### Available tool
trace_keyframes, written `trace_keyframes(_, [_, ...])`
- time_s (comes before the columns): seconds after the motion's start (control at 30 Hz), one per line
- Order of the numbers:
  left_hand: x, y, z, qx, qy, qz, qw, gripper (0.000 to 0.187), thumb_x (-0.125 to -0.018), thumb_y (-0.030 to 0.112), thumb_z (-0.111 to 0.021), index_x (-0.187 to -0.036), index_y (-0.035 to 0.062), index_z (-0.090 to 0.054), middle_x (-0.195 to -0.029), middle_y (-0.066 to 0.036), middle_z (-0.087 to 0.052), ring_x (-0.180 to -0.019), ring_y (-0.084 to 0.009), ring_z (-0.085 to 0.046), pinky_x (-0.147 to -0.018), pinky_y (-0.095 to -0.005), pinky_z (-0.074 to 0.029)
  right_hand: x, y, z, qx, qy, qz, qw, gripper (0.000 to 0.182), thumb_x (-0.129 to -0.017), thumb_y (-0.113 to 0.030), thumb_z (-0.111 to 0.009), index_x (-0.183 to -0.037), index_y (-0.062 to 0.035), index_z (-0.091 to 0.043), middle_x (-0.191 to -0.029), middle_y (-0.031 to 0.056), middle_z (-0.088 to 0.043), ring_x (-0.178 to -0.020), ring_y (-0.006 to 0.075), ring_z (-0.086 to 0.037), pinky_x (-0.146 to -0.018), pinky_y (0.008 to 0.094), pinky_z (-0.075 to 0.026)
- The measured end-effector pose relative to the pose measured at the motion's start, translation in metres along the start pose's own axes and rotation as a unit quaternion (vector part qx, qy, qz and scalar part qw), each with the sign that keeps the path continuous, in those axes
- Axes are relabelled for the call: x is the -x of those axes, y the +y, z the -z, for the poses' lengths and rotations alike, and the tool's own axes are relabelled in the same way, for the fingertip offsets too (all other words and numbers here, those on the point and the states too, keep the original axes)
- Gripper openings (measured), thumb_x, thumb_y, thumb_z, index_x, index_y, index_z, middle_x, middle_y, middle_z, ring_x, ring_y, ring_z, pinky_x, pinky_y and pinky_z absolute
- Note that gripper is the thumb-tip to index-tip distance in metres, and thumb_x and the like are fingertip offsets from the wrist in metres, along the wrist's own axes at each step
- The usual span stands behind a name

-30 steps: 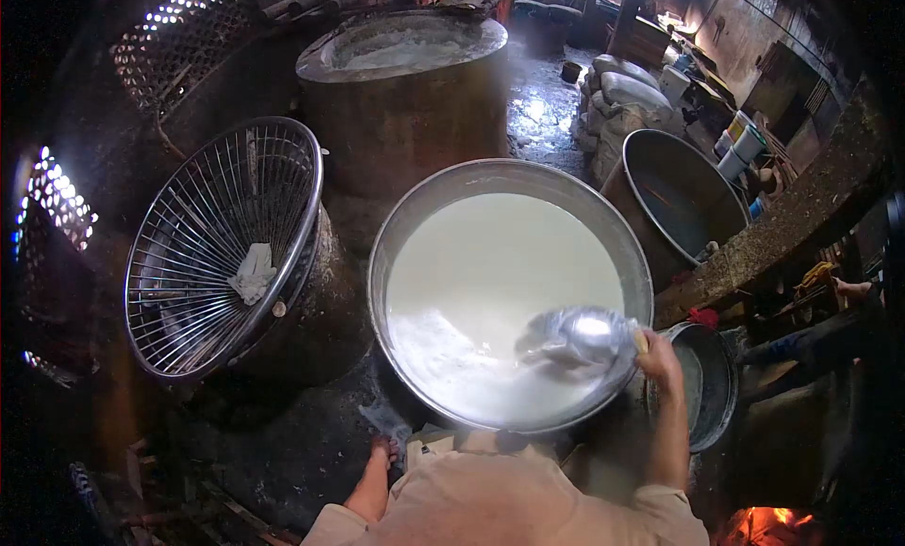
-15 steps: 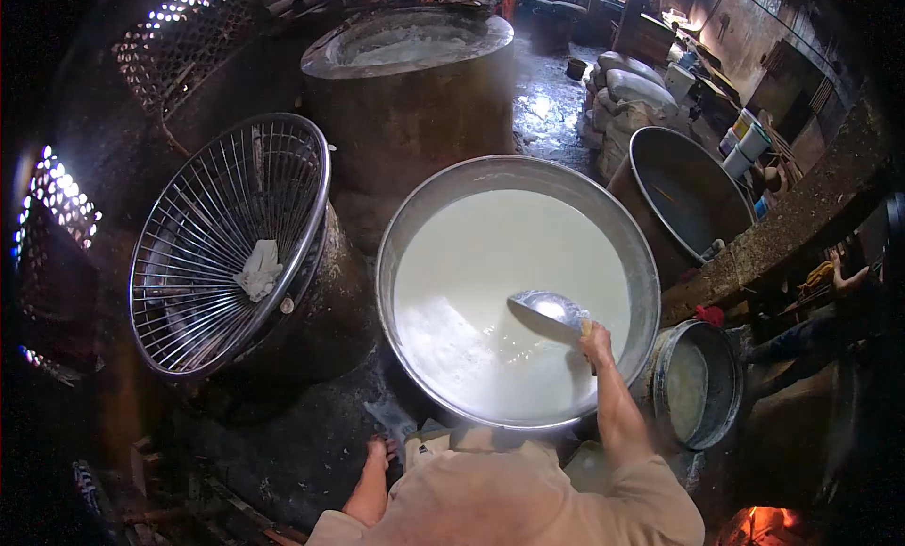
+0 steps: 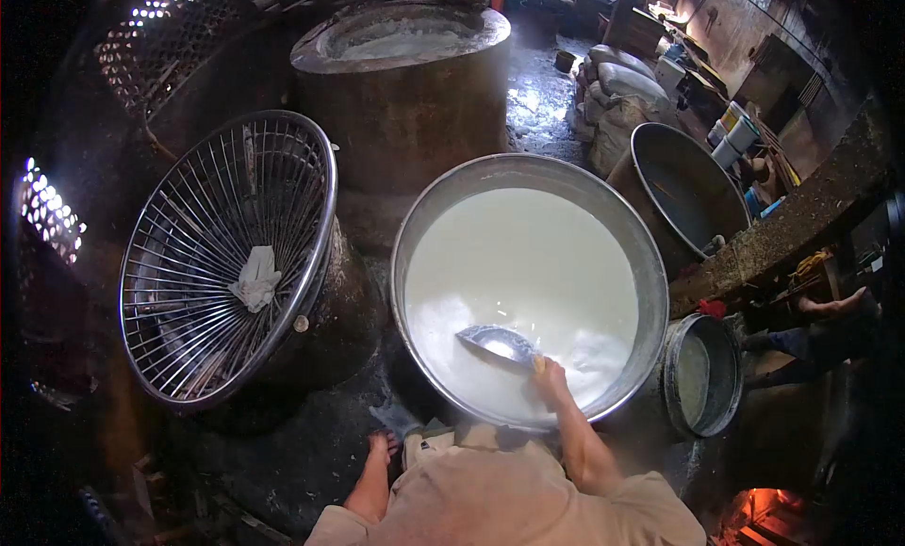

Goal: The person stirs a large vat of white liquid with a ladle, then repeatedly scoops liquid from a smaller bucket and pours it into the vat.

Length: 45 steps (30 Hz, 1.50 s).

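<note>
Here, right grip [image 3: 550,381] closed round handle of ladle [image 3: 500,342] at milky liquid [image 3: 523,254] in metal vat [image 3: 652,273]; left grip [image 3: 383,443] loosely spread.

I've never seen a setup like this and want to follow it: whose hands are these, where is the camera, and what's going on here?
There is no robot here, just a person working bare-handed. The view comes from one camera worn on the head, looking forward and down past the shirt. The right hand grips the handle of a metal scoop over a wide pan of milky liquid with whiter, frothy-looking patches. The left hand is outside the pan and seems to hold nothing. Left of the pan, a barred metal basket has a crumpled white piece inside, perhaps cloth. A fire glows at the lower right.
</note>
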State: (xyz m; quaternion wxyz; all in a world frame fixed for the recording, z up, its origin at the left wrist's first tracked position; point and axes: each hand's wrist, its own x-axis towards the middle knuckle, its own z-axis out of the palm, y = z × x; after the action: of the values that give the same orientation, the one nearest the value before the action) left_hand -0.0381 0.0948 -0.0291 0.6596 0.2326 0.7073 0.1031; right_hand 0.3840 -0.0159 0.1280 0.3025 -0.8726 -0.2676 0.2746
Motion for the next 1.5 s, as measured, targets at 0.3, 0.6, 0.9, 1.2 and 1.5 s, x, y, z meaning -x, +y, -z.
trace_keyframes(0.3, [-0.020,0.051,0.007,-0.016,-0.013,0.009,1.000,0.029,-0.086,0.024,-0.036,-0.107,0.0102,-0.050,-0.096,-0.008,-0.058,-0.078,-0.0216,-0.056,-0.069,-0.0405,-0.045,0.039,-0.070,0.009,-0.084,-0.102,-0.067,0.989,0.048,-0.063,-0.007,-0.061,-0.109,-0.0003,-0.053,-0.069,0.0145,-0.060,-0.049,0.0194,-0.057,-0.042,0.0321,-0.049])
trace_keyframes(0.6, [-0.012,0.069,0.031,0.010,0.009,-0.025,1.000,0.029,-0.083,0.023,-0.038,-0.106,0.0095,-0.050,-0.097,-0.009,-0.058,-0.077,-0.0221,-0.056,-0.068,-0.0398,-0.045,-0.032,-0.195,0.072,0.031,-0.071,0.043,0.996,0.048,-0.064,-0.007,-0.062,-0.111,-0.0047,-0.053,-0.079,0.0167,-0.062,-0.063,0.0224,-0.062,-0.050,0.0346,-0.051])
trace_keyframes(0.9, [0.018,0.012,0.046,0.051,0.054,0.036,0.997,0.035,-0.087,0.025,-0.037,-0.114,0.0077,-0.050,-0.095,-0.009,-0.061,-0.077,-0.0232,-0.058,-0.064,-0.0379,-0.046,-0.154,-0.140,0.004,0.209,-0.010,0.126,0.970,0.020,-0.066,-0.004,-0.053,-0.085,0.0023,-0.059,-0.069,0.0169,-0.062,-0.055,0.0265,-0.062,-0.044,0.0355,-0.052])
trace_keyframes(1.2, [0.010,-0.030,0.040,0.037,0.062,0.060,0.996,0.034,-0.088,0.026,-0.033,-0.110,0.0091,-0.052,-0.092,-0.007,-0.061,-0.070,-0.0219,-0.057,-0.060,-0.0368,-0.044,-0.112,-0.037,0.010,0.237,-0.045,0.075,0.968,0.016,-0.072,-0.009,-0.056,-0.084,0.0005,-0.060,-0.068,0.0167,-0.063,-0.054,0.0278,-0.062,-0.050,0.0381,-0.052])
trace_keyframes(1.5, [0.016,0.013,-0.028,0.006,0.000,-0.034,0.999,0.025,-0.088,0.023,-0.036,-0.102,0.0093,-0.051,-0.085,-0.006,-0.057,-0.062,-0.0181,-0.054,-0.050,-0.0314,-0.043,-0.050,0.046,0.050,0.214,-0.052,0.003,0.975,0.038,-0.083,-0.036,-0.051,-0.084,0.0002,-0.063,-0.083,0.0238,-0.062,-0.081,0.0374,-0.060,-0.072,0.0454,-0.049])
